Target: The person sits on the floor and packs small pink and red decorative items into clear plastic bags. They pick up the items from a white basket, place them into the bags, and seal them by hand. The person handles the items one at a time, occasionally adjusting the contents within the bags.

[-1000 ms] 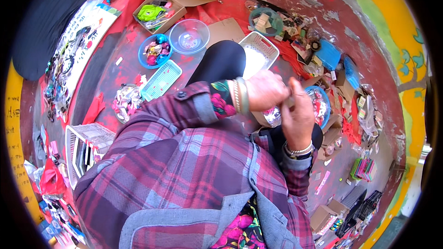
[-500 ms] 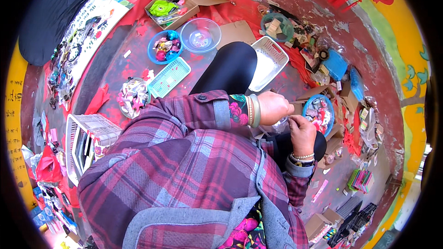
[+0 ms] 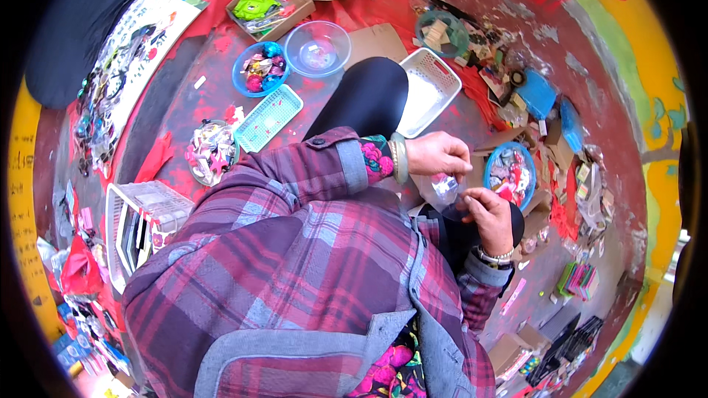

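Observation:
My left hand (image 3: 440, 155) is closed in a pinch above my lap, a bangle and beads on its wrist. Below its fingertips hangs a small clear plastic bag (image 3: 445, 186) with something whitish in it, and the fingers seem to hold its top edge. My right hand (image 3: 488, 219) is a little nearer and to the right, thumb and fingers pinched together. What it holds, if anything, is too small to make out. Just past both hands stands a blue-rimmed basin (image 3: 529, 190) of small mixed pieces. A white plastic basket (image 3: 434, 81) lies beyond my left hand.
A green basket (image 3: 269, 118), a blue bowl (image 3: 243, 77) of colourful pieces and a clear bowl (image 3: 318, 48) stand left of my knee. A cardboard box (image 3: 299, 11) is behind them. To my left stands a white crate (image 3: 151, 206). Clutter lines the right wall.
My hands have moved apart: the left slightly up, the right down and to the right. The clear plastic bag now shows between them. The view has shifted slightly.

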The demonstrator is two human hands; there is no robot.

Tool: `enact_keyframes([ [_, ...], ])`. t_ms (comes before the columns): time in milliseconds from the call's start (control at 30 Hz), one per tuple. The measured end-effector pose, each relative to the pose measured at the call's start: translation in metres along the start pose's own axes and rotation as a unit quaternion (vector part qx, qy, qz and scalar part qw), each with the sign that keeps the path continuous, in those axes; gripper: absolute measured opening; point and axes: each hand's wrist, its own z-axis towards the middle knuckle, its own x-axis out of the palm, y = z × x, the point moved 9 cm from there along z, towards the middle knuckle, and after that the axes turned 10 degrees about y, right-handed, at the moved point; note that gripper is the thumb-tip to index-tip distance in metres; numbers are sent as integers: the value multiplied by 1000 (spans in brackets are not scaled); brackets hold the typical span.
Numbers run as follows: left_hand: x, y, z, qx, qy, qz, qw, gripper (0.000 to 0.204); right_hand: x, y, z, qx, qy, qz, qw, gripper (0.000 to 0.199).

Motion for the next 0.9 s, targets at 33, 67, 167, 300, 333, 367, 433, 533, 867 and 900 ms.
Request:
enact_keyframes([
  [33, 2, 5, 2, -22, 12, -34, 999, 16, -2, -2, -2, 10, -1, 9, 1000, 14],
  [67, -3, 5, 0, -33, 10, -27, 999, 16, 2, 1, 2, 12, 19, 18, 1000, 16],
  [167, -8, 7, -1, 7, 19, -83, 996, 18, 6, -8, 13, -21, 49, 81, 995, 14],
  [300, -6, 1, -6, -34, 35, -135, 990, 15, 8, -16, 17, 5, 51, 137, 989, 13],
  [333, -7, 4, -6, -37, 34, -146, 988, 15, 8, -17, 17, 11, 49, 143, 988, 14],
  [367, -8, 6, -5, -33, 34, -142, 989, 15, 8, -18, 16, 16, 49, 147, 988, 14],
  [433, -9, 10, -5, -46, 32, -137, 989, 16, 8, -21, 17, 24, 35, 146, 988, 12],
  [533, -9, 12, -6, -63, 24, -143, 987, 17, 7, -27, 20, 23, 24, 128, 991, 8],
  [867, -10, 13, -7, -54, 23, -114, 992, 18, 9, -29, 27, -2, 0, 66, 998, 11],
  [900, -10, 12, -7, -55, 21, -114, 992, 18, 9, -28, 27, -4, 1, 63, 998, 11],
])
